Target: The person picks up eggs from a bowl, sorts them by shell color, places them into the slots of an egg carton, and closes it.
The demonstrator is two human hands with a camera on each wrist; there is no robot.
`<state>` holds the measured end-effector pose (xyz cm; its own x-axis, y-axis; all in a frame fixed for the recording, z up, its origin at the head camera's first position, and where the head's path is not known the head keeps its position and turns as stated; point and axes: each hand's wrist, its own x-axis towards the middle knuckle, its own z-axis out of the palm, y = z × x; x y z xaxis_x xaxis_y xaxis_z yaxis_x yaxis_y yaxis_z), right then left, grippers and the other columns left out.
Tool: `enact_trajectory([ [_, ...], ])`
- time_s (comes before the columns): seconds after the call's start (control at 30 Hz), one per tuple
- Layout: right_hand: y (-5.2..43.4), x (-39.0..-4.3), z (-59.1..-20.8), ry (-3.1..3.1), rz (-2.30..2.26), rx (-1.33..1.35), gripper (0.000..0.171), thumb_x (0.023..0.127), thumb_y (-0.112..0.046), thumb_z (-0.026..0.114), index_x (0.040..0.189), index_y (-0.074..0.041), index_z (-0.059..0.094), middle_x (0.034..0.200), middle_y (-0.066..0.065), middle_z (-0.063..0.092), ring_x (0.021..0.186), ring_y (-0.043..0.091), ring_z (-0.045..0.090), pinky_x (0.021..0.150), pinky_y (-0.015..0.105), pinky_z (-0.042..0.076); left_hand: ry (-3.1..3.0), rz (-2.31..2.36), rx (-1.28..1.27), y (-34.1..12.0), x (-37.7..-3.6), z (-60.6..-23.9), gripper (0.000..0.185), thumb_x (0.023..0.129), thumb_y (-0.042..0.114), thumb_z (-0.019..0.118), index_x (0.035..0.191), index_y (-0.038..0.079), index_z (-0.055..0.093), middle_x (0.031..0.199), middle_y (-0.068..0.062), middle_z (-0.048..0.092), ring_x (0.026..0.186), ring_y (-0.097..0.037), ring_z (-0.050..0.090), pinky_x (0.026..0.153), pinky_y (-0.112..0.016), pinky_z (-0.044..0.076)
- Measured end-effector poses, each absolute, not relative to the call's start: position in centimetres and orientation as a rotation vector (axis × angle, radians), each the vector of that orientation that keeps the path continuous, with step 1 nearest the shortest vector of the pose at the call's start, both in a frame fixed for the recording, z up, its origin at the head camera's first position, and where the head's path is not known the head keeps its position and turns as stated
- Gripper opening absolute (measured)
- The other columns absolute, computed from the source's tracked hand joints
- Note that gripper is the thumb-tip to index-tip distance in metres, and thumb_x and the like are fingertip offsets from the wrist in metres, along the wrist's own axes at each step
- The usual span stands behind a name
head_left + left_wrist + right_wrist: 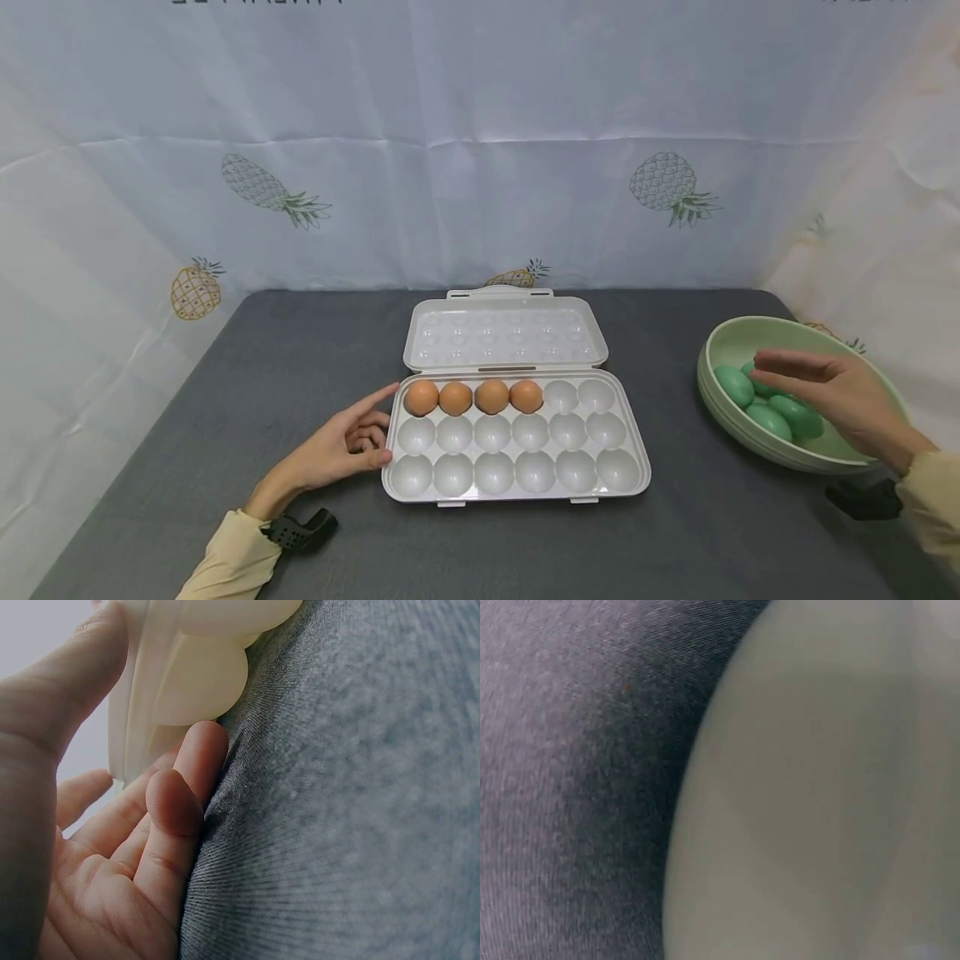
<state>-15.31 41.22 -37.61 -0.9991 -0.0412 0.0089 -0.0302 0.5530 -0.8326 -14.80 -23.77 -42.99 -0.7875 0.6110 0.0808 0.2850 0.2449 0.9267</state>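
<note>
A white egg box (517,435) lies with its lid (506,333) folded back. Several brown eggs (456,398) fill part of its far row; the other cups hold nothing. My left hand (337,442) touches the box's left edge with thumb and outstretched index finger, the other fingers loosely bent below the rim. In the left wrist view the thumb (82,667) meets the rim, beside the rounded cups (202,682). Over the pale green bowl (738,333) hovers my right hand (840,396), fingers extended above several green eggs (768,421); no egg shows in it.
Dark grey cloth (322,358) covers the table, and a white curtain with pineapple prints (480,208) hangs behind it. The bowl seems stacked in another and stands near the right edge. Its pale outer wall (802,810) fills much of the right wrist view.
</note>
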Motion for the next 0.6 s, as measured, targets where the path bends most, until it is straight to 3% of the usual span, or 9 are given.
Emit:
enact_trajectory([
  [0.13, 41.1, -15.6, -38.1, 2.722, -1.473, -0.165, 0.042, 0.098, -0.008, 0.068, 0.139, -0.003, 0.062, 0.117, -0.034, 0.067, 0.105, -0.02, 0.059, 0.082, 0.007, 0.049, 2.217, 1.562, 0.842, -23.7, -14.8, -43.0, 0.087, 0.096, 0.007, 0.071, 0.163, 0.003, 0.017, 0.117, -0.023, 0.064, 0.086, -0.005, 0.066, 0.073, -0.023, 0.054],
  [0.37, 40.4, -16.2, -38.1, 2.699, -1.427, -0.223, 0.045, 0.096, -0.008, 0.071, 0.14, -0.001, 0.061, 0.119, -0.03, 0.069, 0.107, -0.019, 0.061, 0.082, 0.009, 0.051, 2.231, 1.552, 0.868, -23.7, -14.8, -43.1, 0.087, 0.095, 0.007, 0.072, 0.163, 0.003, 0.017, 0.117, -0.023, 0.065, 0.085, -0.004, 0.066, 0.071, -0.023, 0.054],
  [0.6, 39.7, -16.6, -38.1, 2.726, -1.302, -0.284, 0.048, 0.093, -0.01, 0.075, 0.14, -0.004, 0.063, 0.119, -0.036, 0.064, 0.108, -0.026, 0.052, 0.077, 0.012, 0.05, 2.257, 1.546, 0.887, -23.7, -14.9, -43.1, 0.087, 0.094, 0.006, 0.073, 0.162, 0.002, 0.019, 0.115, -0.022, 0.066, 0.085, -0.002, 0.065, 0.069, -0.021, 0.053],
])
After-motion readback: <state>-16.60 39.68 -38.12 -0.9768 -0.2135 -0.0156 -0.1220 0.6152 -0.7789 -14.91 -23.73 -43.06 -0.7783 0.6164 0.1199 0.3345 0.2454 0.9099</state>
